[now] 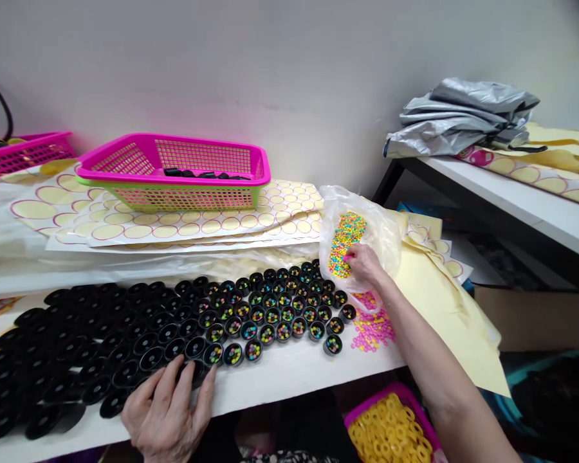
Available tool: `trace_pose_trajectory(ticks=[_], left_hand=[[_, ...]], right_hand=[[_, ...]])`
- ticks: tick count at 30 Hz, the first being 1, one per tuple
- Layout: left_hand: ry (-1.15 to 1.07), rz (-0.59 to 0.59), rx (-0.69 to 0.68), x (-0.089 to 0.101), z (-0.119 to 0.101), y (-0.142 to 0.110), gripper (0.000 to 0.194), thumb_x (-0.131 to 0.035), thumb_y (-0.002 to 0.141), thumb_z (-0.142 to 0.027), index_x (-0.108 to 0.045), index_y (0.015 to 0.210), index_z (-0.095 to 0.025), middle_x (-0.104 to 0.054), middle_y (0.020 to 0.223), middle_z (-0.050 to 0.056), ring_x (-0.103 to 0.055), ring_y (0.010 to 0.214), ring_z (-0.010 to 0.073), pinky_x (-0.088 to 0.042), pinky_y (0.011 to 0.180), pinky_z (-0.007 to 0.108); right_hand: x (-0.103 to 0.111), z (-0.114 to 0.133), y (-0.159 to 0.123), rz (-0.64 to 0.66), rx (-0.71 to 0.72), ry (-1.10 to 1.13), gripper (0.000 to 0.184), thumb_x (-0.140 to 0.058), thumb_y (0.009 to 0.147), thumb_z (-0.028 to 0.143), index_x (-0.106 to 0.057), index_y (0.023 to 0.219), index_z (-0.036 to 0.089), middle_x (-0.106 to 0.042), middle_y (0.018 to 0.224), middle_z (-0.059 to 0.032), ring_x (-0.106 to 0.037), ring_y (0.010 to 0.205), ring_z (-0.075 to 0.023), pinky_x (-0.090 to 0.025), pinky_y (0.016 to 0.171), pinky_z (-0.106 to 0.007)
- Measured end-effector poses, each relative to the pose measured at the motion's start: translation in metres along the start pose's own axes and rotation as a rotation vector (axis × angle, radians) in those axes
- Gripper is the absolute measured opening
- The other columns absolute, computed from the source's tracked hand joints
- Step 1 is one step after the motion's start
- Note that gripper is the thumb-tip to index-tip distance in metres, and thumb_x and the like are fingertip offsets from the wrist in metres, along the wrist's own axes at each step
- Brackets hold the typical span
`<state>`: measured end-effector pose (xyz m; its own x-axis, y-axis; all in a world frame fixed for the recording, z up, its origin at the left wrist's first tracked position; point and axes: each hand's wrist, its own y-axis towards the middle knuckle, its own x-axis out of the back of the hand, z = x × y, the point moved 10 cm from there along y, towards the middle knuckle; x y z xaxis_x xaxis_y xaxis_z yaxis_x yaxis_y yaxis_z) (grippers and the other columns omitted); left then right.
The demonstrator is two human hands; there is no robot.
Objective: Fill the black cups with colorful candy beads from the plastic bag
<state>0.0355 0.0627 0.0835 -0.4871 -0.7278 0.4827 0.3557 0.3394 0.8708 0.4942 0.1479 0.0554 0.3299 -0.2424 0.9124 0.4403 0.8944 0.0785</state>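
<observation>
Many small round black cups [168,332] stand close together across the white table. Those on the right, such as one cup [233,354], have a few colored beads or candies inside; the left ones show none. My left hand [166,411] rests at the front edge of the cups, fingers spread, thumb and forefinger on either side of a black cup. My right hand [365,263] reaches into a clear plastic bag [383,231] of multicolored beads [350,231]. Its fingers are closed, with a bit of pink at the tips that I cannot identify.
Pink and yellow beads [372,331] lie loose right of the cups. Behind stands a pink and green basket [183,193] on sheets printed with circles [289,206]. Below the table edge, a pink basket [350,418] holds yellow rings [390,431]. A white shelf [525,193] is at right.
</observation>
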Motion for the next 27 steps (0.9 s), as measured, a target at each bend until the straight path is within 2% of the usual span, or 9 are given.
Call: trace_pose_trajectory(ticks=[5, 11, 15, 18, 21, 23, 27], left_hand=[[-0.016, 0.004, 0.005, 0.0, 0.0, 0.0, 0.049, -0.083, 0.051, -0.027, -0.062, 0.093, -0.012, -0.068, 0.091, 0.015, -0.06, 0.076, 0.0233, -0.048, 0.073, 0.038], [-0.027, 0.007, 0.017, 0.0, 0.002, -0.001, 0.049, -0.084, 0.05, -0.026, -0.063, 0.093, -0.013, -0.068, 0.091, 0.014, -0.06, 0.078, 0.0236, -0.048, 0.073, 0.039], [-0.024, 0.0, 0.027, 0.001, 0.003, -0.003, 0.049, -0.083, 0.051, -0.027, -0.063, 0.093, -0.014, -0.067, 0.092, 0.013, -0.059, 0.079, 0.0235, -0.048, 0.073, 0.038], [-0.031, 0.006, 0.028, 0.001, 0.003, -0.004, 0.049, -0.083, 0.052, -0.027, -0.062, 0.094, -0.015, -0.067, 0.092, 0.012, -0.059, 0.079, 0.0231, -0.048, 0.073, 0.038], [-0.042, -0.002, 0.029, 0.002, 0.004, -0.003, 0.048, -0.083, 0.051, -0.026, -0.062, 0.094, -0.015, -0.067, 0.092, 0.013, -0.059, 0.078, 0.0229, -0.048, 0.073, 0.038], [-0.035, -0.008, 0.033, 0.002, 0.004, -0.003, 0.048, -0.083, 0.051, -0.026, -0.063, 0.092, -0.014, -0.067, 0.092, 0.013, -0.059, 0.077, 0.023, -0.048, 0.073, 0.038], [-0.005, -0.003, 0.059, 0.001, 0.005, -0.005, 0.046, -0.082, 0.053, -0.028, -0.063, 0.093, -0.016, -0.068, 0.093, 0.011, -0.06, 0.079, 0.0239, -0.048, 0.073, 0.039]], right_hand=[[0.003, 0.009, -0.003, 0.071, -0.043, -0.249, 0.017, -0.056, 0.069, 0.014, -0.069, 0.08, 0.012, -0.064, 0.093, -0.019, -0.057, 0.099, -0.0285, -0.042, 0.081, -0.034], [-0.009, 0.019, 0.008, 0.113, -0.017, -0.305, 0.021, -0.058, 0.071, 0.015, -0.069, 0.089, 0.012, -0.066, 0.093, -0.0196, -0.059, 0.1, -0.0277, -0.041, 0.083, -0.034], [-0.016, 0.02, 0.013, 0.124, 0.034, -0.246, 0.016, -0.059, 0.068, 0.014, -0.069, 0.08, 0.013, -0.067, 0.086, -0.016, -0.061, 0.091, -0.0249, -0.042, 0.078, -0.031], [-0.016, 0.016, 0.013, 0.12, 0.083, -0.154, 0.011, -0.058, 0.066, 0.017, -0.066, 0.072, 0.015, -0.066, 0.074, -0.0068, -0.061, 0.078, -0.0189, -0.042, 0.07, -0.026], [-0.011, 0.007, 0.008, 0.076, 0.093, -0.052, 0.015, -0.055, 0.068, 0.026, -0.063, 0.075, 0.015, -0.063, 0.071, -0.0015, -0.058, 0.069, -0.0144, -0.042, 0.063, -0.023], [-0.006, 0.002, 0.001, 0.026, 0.078, 0.124, 0.019, -0.056, 0.067, 0.031, -0.061, 0.074, 0.014, -0.062, 0.069, -0.0007, -0.056, 0.066, -0.0134, -0.043, 0.061, -0.023], [0.003, 0.002, -0.016, -0.058, 0.042, 0.615, 0.022, -0.062, 0.06, 0.035, -0.059, 0.069, 0.015, -0.059, 0.064, 0.0001, -0.053, 0.061, -0.0132, -0.044, 0.061, -0.026]])
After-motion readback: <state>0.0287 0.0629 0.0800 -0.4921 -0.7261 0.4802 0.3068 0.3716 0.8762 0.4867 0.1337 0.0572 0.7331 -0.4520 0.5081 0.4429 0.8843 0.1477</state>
